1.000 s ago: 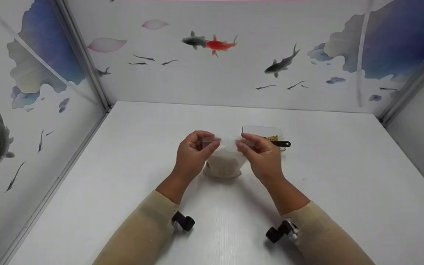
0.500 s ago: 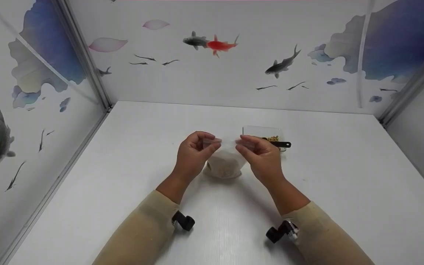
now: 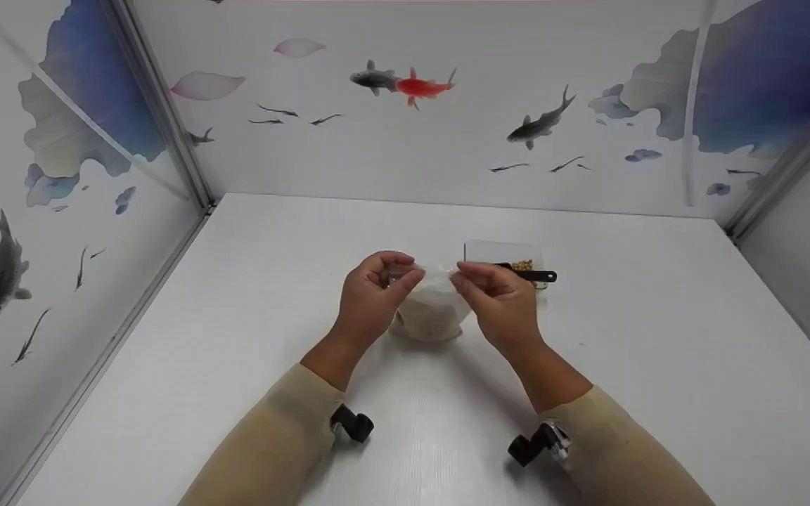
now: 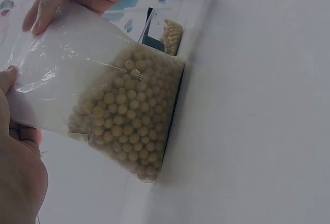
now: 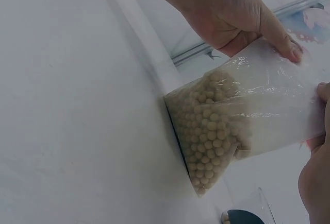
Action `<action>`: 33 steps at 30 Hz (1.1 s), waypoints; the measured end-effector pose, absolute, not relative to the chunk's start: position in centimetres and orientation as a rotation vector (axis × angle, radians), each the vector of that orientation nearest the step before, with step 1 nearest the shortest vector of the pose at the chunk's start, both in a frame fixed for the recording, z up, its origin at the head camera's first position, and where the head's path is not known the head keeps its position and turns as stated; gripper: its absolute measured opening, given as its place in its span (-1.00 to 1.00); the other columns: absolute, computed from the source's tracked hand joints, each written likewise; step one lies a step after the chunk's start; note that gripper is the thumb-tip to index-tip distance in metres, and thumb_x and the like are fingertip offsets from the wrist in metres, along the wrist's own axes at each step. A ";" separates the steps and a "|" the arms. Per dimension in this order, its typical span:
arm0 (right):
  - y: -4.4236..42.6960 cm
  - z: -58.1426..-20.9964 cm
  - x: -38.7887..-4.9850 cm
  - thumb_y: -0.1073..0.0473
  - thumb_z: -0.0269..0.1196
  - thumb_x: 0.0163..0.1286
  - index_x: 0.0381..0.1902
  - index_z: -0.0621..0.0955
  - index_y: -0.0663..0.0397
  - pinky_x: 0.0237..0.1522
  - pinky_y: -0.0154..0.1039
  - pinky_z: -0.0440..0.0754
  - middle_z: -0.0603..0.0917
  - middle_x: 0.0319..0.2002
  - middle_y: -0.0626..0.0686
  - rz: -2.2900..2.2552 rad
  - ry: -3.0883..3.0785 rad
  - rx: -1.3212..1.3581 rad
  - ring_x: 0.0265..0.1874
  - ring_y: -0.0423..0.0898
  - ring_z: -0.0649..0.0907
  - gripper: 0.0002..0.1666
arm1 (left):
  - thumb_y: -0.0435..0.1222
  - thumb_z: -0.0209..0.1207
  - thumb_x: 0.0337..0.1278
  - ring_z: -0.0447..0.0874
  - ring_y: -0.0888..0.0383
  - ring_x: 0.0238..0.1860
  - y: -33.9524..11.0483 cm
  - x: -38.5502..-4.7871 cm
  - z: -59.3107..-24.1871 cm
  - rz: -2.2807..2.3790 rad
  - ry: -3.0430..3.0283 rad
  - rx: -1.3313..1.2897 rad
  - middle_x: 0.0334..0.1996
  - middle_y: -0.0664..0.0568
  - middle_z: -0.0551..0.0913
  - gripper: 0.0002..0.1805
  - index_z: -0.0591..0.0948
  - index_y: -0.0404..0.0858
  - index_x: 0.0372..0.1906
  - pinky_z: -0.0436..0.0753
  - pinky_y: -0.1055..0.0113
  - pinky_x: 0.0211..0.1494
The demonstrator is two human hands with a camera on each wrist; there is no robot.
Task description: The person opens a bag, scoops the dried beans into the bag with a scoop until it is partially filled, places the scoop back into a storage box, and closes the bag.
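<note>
A clear plastic bag of soybeans stands on the white table, its beans filling the lower part, as the left wrist view shows. My left hand pinches the left side of the bag's top between thumb and fingers. At the right side of that top edge, my right hand pinches the film the same way. The fingers hide parts of the bag's mouth, so whether it is sealed cannot be told. Between the hands the upper film is slack and wrinkled.
Behind my right hand sits a clear rectangular container with some soybeans in it. A black-handled utensil lies across it, its handle over the right edge. Printed panels wall the table at the back and sides.
Both hands keep their pinch on the bag's top and have shifted only slightly along it. The bag stays at about the same spot.
</note>
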State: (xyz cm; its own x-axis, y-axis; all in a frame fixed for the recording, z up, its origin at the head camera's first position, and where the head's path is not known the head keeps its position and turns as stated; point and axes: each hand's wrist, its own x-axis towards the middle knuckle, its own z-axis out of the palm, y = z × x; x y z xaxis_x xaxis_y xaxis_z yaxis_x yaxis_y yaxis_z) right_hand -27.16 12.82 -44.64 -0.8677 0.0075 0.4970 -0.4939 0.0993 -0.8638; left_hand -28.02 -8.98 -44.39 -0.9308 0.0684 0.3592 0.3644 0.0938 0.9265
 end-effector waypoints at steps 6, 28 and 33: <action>12.7 -44.6 -27.0 0.25 0.47 0.42 0.10 0.79 0.07 -0.10 -0.34 0.82 0.84 -0.07 0.09 1.820 -2.074 0.416 -0.12 -0.09 0.83 -0.70 | -0.09 0.43 0.36 0.75 0.16 0.09 -8.8 -27.8 -44.3 -1.956 -2.165 -0.470 0.01 0.12 0.81 -0.58 0.64 -0.04 0.23 0.72 0.40 0.16; 12.1 -44.7 -26.6 0.34 0.51 0.33 0.04 0.82 0.13 0.10 -0.34 0.80 0.87 -0.05 0.19 1.844 -2.026 0.560 -0.04 -0.20 0.86 -0.69 | 0.02 0.50 0.25 0.84 0.18 0.07 -8.2 -27.5 -44.4 -1.900 -2.218 -0.522 -0.05 0.15 0.87 -0.58 0.70 -0.10 0.04 0.78 0.16 0.26; 12.0 -44.8 -26.6 0.33 0.52 0.32 0.01 0.83 0.12 0.07 -0.36 0.80 0.87 -0.04 0.18 1.797 -2.038 0.561 -0.06 -0.23 0.86 -0.70 | 0.04 0.50 0.25 0.83 0.21 0.06 -8.2 -27.5 -44.5 -1.870 -2.227 -0.517 -0.06 0.17 0.88 -0.58 0.71 -0.09 0.04 0.78 0.18 0.25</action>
State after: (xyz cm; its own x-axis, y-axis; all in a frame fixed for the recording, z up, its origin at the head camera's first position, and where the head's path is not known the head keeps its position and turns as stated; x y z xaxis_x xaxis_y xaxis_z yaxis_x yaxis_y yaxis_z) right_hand -26.57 12.03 -44.76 -0.8545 -0.0547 0.5166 -0.5194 0.1099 -0.8475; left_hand -27.46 -8.18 -44.54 -0.9216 0.1436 0.3606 0.3801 0.1450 0.9135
